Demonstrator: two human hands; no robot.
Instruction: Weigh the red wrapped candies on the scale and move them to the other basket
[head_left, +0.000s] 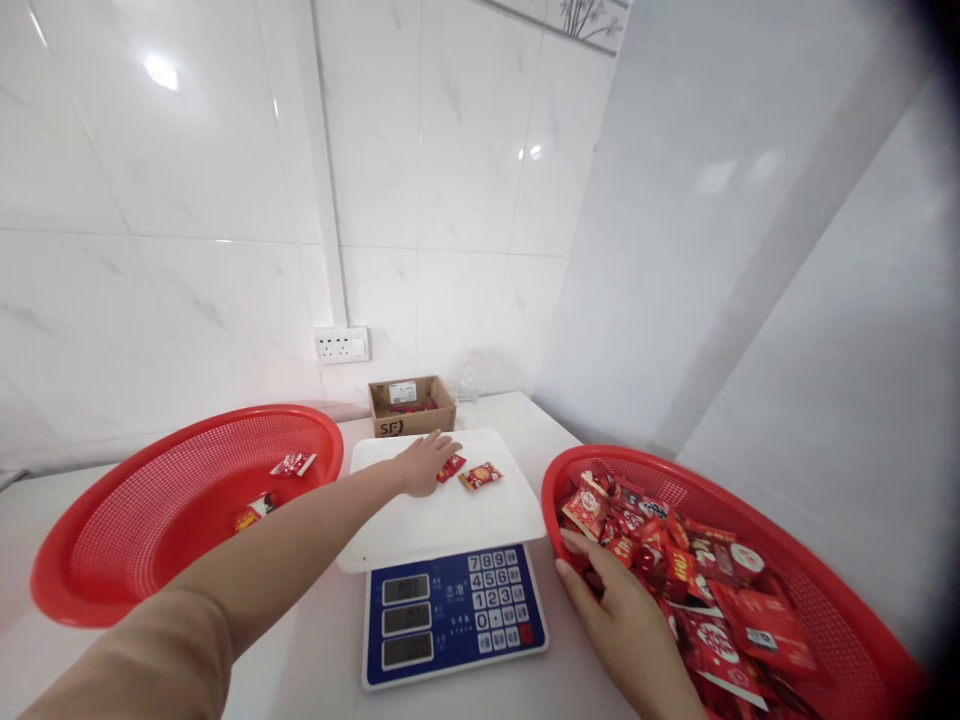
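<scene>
My left hand (427,466) reaches over the white tray of a digital scale (442,525), its fingers spread. Beside its fingertips lies a small red wrapped packet (451,467), partly covered by the hand. A second red and gold wrapped candy (481,476) rests on the tray just to the right. My right hand (626,615) is at the near left side of a red basket (817,530) heaped with red wrapped snacks (679,570). Its thumb and fingers are apart, with the fingertips by the packets and nothing visibly held.
Another red basket (105,560) stands on the left with a few wrapped packets (294,464) inside. Behind the tray is a small cardboard box (412,406) with red items in it. The blue keypad panel (457,612) faces me. A tiled wall with a socket (343,345) borders the table.
</scene>
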